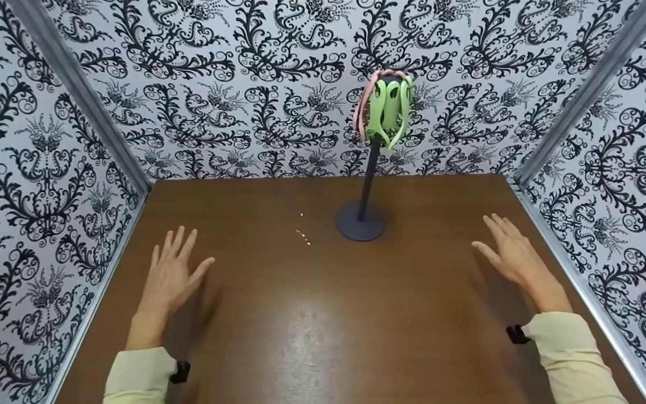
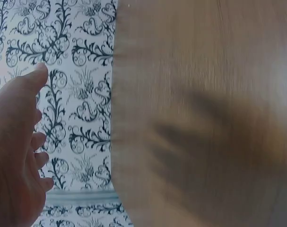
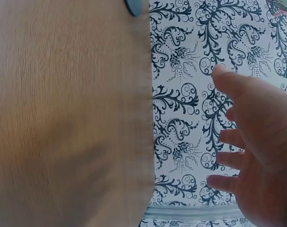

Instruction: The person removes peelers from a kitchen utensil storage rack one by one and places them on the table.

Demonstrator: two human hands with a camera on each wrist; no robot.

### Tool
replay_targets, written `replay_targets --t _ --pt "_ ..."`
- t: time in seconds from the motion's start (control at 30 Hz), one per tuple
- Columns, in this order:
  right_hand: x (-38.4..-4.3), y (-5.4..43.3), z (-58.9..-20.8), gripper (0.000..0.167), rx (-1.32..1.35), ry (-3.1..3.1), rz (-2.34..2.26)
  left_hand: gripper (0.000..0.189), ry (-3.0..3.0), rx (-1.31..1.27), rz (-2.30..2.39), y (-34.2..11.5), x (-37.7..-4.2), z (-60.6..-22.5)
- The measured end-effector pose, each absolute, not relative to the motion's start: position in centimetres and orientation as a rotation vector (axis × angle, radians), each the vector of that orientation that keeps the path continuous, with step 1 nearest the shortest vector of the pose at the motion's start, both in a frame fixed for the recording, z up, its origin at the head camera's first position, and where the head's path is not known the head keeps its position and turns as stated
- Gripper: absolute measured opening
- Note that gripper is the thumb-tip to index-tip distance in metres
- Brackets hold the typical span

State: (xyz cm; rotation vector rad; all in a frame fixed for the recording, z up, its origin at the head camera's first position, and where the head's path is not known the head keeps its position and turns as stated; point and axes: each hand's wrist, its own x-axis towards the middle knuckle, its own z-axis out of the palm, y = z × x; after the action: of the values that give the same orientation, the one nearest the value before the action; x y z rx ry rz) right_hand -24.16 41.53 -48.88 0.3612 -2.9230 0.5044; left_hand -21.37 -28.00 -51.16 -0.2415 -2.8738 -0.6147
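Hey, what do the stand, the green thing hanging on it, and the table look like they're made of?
Stand: probably painted metal, matte dark grey, judging by its slim, straight shape. Green thing: perhaps rubber or soft plastic, smooth, since it curves evenly. Table: wood or laminate, slightly glossy, showing grain and bright sheen.

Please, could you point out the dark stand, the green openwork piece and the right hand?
Dark stand (image 1: 369, 178): head view, on its pole.
Green openwork piece (image 1: 392, 108): head view, on a middle strip.
Right hand (image 1: 516, 256): head view, on its back.
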Motion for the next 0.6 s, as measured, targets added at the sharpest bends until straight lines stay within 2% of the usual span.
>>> replay_targets --t 0.27,0.6 --pt "-24.0 41.5 -49.3 0.059 0.355 -2.877 0.574 0.066 -2.783 -0.284 -0.689 -22.9 -24.2 -51.0" --pt "-24.3 39.8 -50.1 0.042 0.321 -2.807 0.73 0.058 -2.577 -0.29 -1.109 -15.3 -27.2 -50.5"
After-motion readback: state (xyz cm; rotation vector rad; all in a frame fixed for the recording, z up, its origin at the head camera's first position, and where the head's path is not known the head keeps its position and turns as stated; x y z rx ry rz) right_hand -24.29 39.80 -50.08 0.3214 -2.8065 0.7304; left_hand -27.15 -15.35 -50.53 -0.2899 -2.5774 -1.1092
